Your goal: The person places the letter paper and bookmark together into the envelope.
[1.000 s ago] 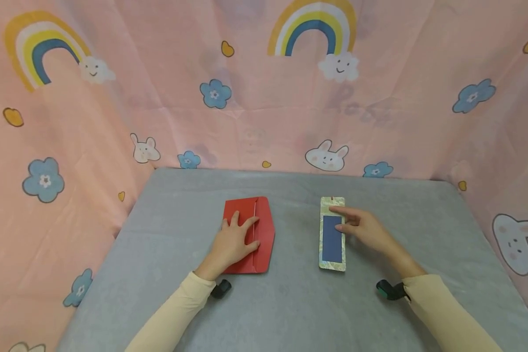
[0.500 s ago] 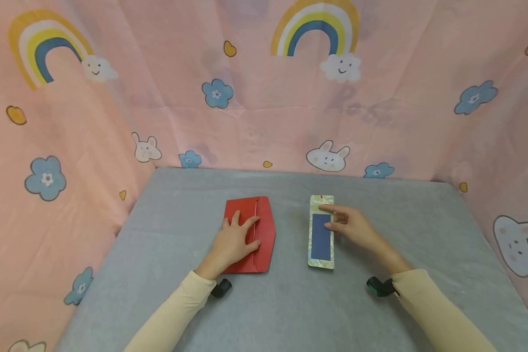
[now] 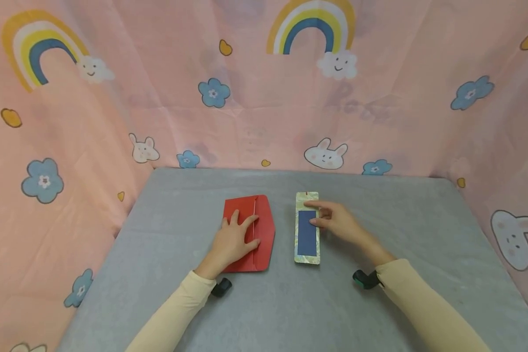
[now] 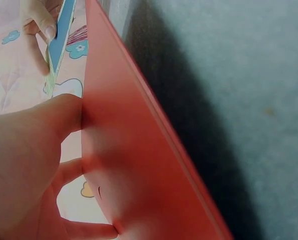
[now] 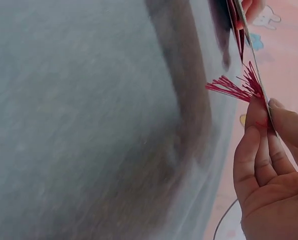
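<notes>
A red envelope point(image 3: 266, 232) lies on the grey cloth with its flap unfolded toward the right. My left hand point(image 3: 230, 243) rests on it, fingers spread and fingertips touching the red paper. To the right, my right hand point(image 3: 342, 223) pinches a bookmark point(image 3: 307, 234) by its right side, thumb over the dark blue panel and other fingers behind. The bookmark has a pale green patterned border. In the right wrist view a red tassel point(image 5: 233, 89) hangs behind the card, by the curled fingers. The envelope's left part is partly hidden under my left hand.
Grey cloth point(image 3: 286, 313) covers the table. Behind and at both sides hangs a pink curtain point(image 3: 255, 127) printed with rainbows, flowers and rabbits. A small black camera point(image 3: 221, 287) sits at the left wrist, another black camera point(image 3: 364, 279) at the right.
My right hand has carried the bookmark leftward, closer to the envelope's flap. My left hand and the envelope have stayed in place.
</notes>
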`<state>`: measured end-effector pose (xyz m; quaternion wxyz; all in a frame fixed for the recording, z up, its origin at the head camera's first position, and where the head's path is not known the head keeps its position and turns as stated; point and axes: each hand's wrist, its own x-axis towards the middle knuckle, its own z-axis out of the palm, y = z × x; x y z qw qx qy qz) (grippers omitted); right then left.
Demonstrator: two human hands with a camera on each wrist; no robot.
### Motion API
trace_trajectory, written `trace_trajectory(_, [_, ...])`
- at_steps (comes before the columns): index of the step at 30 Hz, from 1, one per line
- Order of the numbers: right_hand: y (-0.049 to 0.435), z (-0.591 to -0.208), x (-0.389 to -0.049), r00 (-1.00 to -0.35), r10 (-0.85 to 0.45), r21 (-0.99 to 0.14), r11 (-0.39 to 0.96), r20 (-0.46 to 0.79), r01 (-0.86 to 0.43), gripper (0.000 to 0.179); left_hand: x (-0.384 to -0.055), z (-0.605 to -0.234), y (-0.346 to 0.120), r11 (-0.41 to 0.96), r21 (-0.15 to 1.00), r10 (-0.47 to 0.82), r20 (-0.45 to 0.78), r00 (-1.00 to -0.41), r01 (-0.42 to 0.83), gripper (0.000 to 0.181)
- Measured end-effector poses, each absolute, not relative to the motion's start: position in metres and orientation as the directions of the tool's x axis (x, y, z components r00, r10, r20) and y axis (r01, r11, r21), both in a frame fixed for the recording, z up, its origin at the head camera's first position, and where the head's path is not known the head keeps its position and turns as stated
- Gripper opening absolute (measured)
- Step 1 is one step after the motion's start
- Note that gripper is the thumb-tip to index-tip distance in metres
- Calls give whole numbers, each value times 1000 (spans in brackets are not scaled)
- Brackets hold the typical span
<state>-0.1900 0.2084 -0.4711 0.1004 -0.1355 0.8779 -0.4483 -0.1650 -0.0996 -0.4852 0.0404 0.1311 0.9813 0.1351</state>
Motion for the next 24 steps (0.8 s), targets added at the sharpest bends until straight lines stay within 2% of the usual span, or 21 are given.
trace_trajectory(24, [153,-475,-205,-923,-382,-847,506,-48,-165,48,-168,-486,-98,941,272,232,-88,-969,200,70])
